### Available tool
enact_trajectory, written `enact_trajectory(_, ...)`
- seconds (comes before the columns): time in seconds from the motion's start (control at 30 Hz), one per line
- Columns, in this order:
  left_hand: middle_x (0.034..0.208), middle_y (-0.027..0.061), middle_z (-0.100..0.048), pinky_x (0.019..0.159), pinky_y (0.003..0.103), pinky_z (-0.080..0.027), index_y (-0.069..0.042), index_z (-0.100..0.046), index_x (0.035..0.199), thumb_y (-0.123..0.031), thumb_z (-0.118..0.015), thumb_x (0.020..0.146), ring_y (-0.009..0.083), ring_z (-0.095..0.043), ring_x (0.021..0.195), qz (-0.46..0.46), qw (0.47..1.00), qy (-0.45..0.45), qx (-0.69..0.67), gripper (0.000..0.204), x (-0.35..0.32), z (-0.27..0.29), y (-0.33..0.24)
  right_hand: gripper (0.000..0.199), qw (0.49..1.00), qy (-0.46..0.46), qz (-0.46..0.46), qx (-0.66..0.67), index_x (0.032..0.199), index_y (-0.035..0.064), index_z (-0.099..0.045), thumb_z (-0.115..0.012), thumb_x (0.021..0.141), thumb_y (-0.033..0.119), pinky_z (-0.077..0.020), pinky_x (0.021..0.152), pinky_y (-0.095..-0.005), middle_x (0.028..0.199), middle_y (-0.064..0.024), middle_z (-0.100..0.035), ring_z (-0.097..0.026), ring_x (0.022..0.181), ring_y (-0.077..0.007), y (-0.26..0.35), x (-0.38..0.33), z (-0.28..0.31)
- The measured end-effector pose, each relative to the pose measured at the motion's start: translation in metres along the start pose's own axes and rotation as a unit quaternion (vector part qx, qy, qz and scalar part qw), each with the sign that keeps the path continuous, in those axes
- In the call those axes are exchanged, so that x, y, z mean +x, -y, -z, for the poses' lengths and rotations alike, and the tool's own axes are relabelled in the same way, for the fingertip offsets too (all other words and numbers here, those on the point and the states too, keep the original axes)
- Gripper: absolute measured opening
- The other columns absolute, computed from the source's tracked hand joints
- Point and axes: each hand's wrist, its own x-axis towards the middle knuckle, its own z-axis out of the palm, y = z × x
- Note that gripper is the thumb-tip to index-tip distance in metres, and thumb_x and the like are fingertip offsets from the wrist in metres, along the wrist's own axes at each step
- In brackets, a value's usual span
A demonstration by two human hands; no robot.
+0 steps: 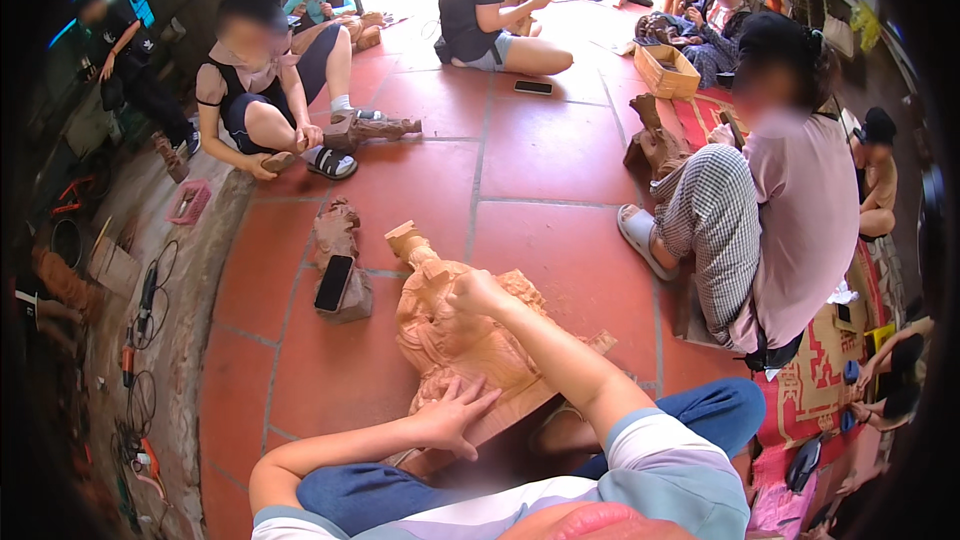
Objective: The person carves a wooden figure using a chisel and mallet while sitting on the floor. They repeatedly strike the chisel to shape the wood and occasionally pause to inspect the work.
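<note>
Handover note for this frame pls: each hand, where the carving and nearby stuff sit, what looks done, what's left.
Left hand: flat, fingers spread on the lower part of the wooden statue, steadying it.
Right hand: closed on the statue's upper middle; any tool in it is hidden.
Statue: lying tilted on the red tile floor, against the person's legs.
Nearby: phone resting on a smaller carved block to the left.
Done: figure fully shaped, relief detail visible.
Left: surface looks raw and unfinished; extent unclear.
</note>
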Motion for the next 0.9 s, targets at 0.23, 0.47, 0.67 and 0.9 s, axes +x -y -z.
enact_trajectory(0.23, 0.151, 0.0167, 0.000, 0.096, 0.066, -0.029, -0.025, -0.011, 0.145, -0.040, -0.080, 0.058, 0.0513, -0.004, 0.133, -0.016, 1.000, -0.014, -0.018, 0.113, 0.003, -0.005, 0.006, 0.019, 0.993, -0.035, -0.063, 0.091, 0.074, 0.0029, -0.066, -0.068, 0.067, 0.021, -0.0503, 0.065, -0.0334, 0.071, -0.0126, -0.065, -0.064, 0.068, -0.0240, 0.011, 0.014, 0.015)
enact_trajectory(0.47, 0.150, 0.0181, 0.000, 0.099, 0.062, -0.029, -0.024, -0.010, 0.145, -0.039, -0.081, 0.057, 0.0524, -0.005, 0.132, -0.005, 1.000, -0.009, -0.002, 0.114, 0.002, -0.005, 0.006, 0.016, 0.995, -0.008, -0.052, 0.087, 0.071, 0.0037, -0.065, -0.067, 0.067, 0.019, -0.0496, 0.064, -0.0350, 0.073, -0.0147, -0.065, -0.064, 0.070, -0.0251, 0.002, -0.005, 0.011)
enact_trajectory(0.67, 0.150, 0.0193, -0.001, 0.099, 0.061, -0.029, -0.024, -0.010, 0.145, -0.038, -0.081, 0.057, 0.0545, -0.006, 0.131, -0.020, 1.000, -0.022, -0.004, 0.114, 0.004, -0.007, 0.010, 0.019, 0.978, -0.200, 0.039, 0.034, 0.066, 0.0020, -0.059, -0.066, 0.067, 0.020, -0.0489, 0.065, -0.0376, 0.066, -0.0158, -0.059, -0.061, 0.068, -0.0313, 0.000, 0.013, -0.021)
enact_trajectory(0.9, 0.150, 0.0195, -0.003, 0.097, 0.064, -0.031, -0.023, -0.010, 0.145, -0.037, -0.082, 0.056, 0.0545, -0.005, 0.131, -0.009, 1.000, -0.006, -0.007, 0.115, 0.005, -0.008, 0.008, 0.019, 0.994, -0.085, -0.016, 0.066, 0.066, 0.0001, -0.057, -0.069, 0.065, 0.015, -0.0482, 0.061, -0.0376, 0.066, -0.0163, -0.060, -0.060, 0.064, -0.0295, 0.014, 0.006, -0.001)
